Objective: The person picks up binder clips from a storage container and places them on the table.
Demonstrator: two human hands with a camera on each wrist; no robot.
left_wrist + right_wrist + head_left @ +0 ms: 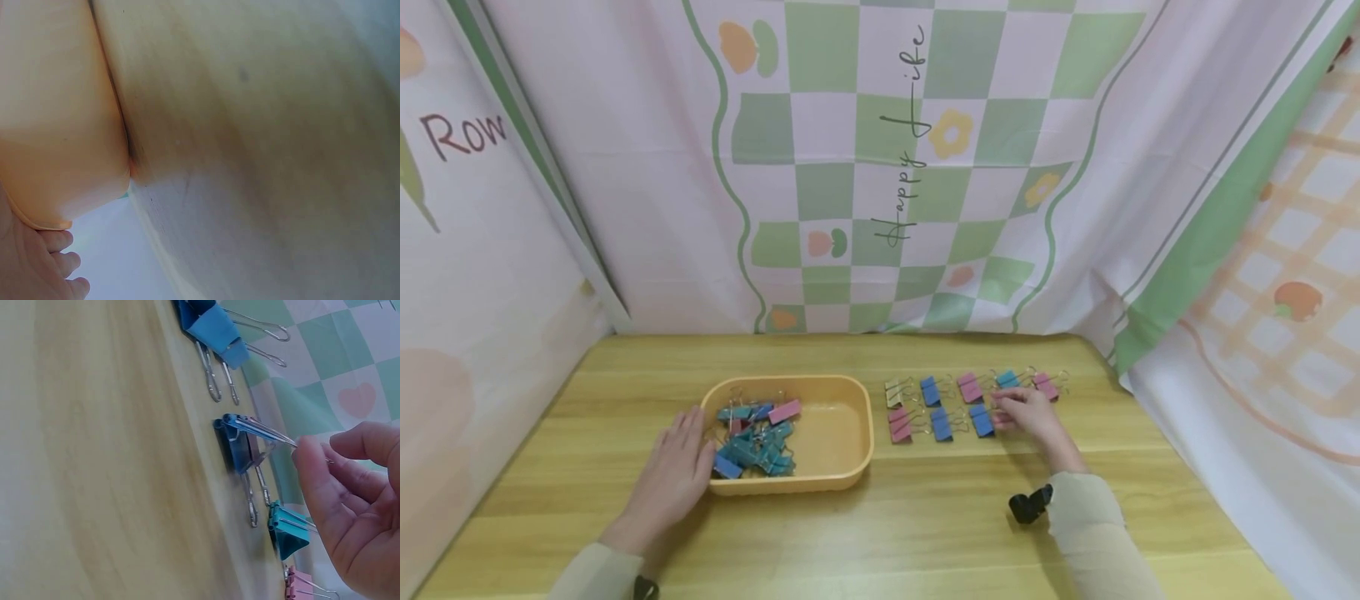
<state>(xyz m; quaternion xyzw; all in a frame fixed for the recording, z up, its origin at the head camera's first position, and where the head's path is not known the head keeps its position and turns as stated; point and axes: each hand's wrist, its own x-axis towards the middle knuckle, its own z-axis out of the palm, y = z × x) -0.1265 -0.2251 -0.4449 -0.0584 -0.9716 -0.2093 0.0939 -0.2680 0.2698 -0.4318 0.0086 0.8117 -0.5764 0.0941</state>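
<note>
My left hand (679,457) rests against the left end of a yellow plastic tray (842,482), its fingers extended along the rim. In the left wrist view, the hand (31,262) shows at the lower left corner beside the tray's wall (62,150). Over on the right, my right hand (1028,414) pinches a wire handle of a blue binder clip (981,421) at the right end of the front row. The right wrist view shows thumb and fingers of that hand (356,506) on the handle, with the clip's blue body (237,450) at the table surface.
Several binder clips, teal, blue and pink, lie heaped in the tray's left half, including a teal clip (745,450). Others form two rows right of the tray, with a cream clip (893,393) and a pink clip (1045,386) ending the back row. A curtain (895,167) hangs behind.
</note>
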